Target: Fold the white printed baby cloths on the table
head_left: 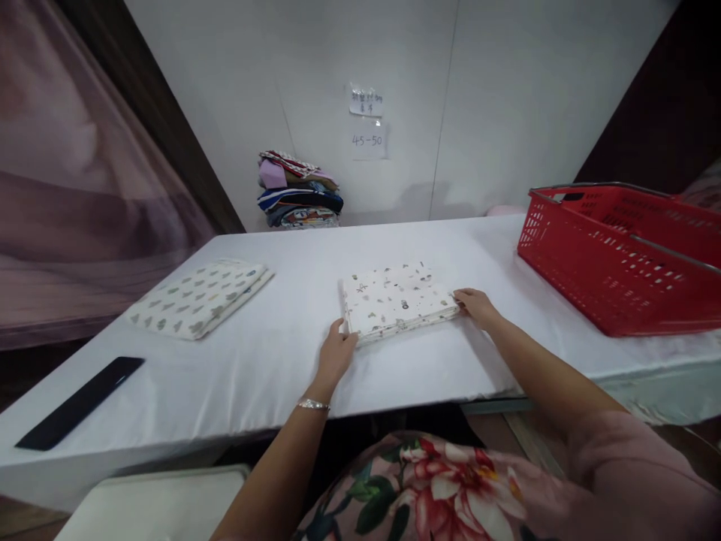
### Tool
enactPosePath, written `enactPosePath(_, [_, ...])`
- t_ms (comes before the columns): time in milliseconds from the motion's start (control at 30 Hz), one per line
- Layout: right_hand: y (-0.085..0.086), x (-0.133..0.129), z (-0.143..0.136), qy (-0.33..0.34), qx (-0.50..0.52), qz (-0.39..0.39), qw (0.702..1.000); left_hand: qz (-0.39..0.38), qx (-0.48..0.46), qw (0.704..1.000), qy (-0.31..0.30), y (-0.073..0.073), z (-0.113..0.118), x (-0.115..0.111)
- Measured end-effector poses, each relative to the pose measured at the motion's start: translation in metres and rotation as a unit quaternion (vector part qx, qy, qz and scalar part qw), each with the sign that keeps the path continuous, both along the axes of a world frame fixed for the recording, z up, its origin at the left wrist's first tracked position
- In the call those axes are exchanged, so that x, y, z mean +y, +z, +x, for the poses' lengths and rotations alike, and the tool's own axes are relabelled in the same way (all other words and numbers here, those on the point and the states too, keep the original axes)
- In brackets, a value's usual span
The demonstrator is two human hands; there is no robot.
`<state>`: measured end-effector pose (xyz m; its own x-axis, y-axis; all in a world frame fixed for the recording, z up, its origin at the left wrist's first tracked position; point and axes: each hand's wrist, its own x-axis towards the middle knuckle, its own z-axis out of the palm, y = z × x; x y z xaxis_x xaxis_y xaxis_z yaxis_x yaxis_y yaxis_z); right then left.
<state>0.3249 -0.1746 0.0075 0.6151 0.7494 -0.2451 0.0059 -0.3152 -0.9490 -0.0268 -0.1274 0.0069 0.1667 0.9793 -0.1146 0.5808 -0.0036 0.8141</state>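
Note:
A white folded cloth [399, 297] with small scattered grey and brown prints lies flat on the table in front of me. At its near left corner is my left hand [336, 352], the thumb raised along the edge and the fingertips closed on the fold. My right hand [474, 305] pinches the right corner, with some fingertips hidden by the cloth. The layers of the fold show along the near edge. Farther left rests a second folded cloth [197, 297], white with rows of grey cloud-like shapes, touched by neither hand.
A red plastic basket [586, 278] with metal handles stands at the right. A long black flat object [84, 402] lies near the left edge. Behind the white-covered table [282, 376] is a stack of folded textiles [300, 199]; paper signs [369, 141] hang on the wall.

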Motion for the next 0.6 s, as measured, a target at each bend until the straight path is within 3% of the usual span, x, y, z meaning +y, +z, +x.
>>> enactPosePath(133, [0.006, -0.012, 0.002, 0.041, -0.007, -0.025, 0.999, -0.010, -0.015, 1.000, 0.008, -0.004, 0.001, 0.002])
enactPosePath(333, [0.020, -0.004, -0.001, 0.094, -0.016, -0.071, 0.993, -0.005, -0.024, 1.000, 0.009, -0.008, 0.000, 0.004])
enactPosePath(600, [0.007, -0.004, -0.001, 0.076, -0.068, -0.044, 0.994, -0.010, -0.009, 1.000, 0.012, -0.009, 0.004, 0.002])
